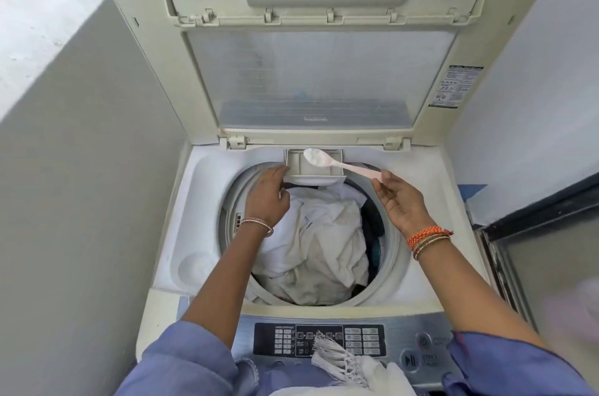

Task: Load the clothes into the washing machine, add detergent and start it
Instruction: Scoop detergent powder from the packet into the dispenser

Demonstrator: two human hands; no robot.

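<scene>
A: Right hand (400, 198) pinches the spoon (337, 162) by its handle end, its heaped powder (313, 155) poised over the drawer (312, 168) at the tub's back rim. Left hand (266, 193) grips the drawer's left corner.

B: The risk?

A: Likely a spill. With so light a pinch so far back on the handle, a tilt short of the drawer could drop powder straight onto the clothes (319, 246) in the drum below.

B: And the drawer?

A: If the left hand's grip slips, it could shift mid-pour.
</scene>
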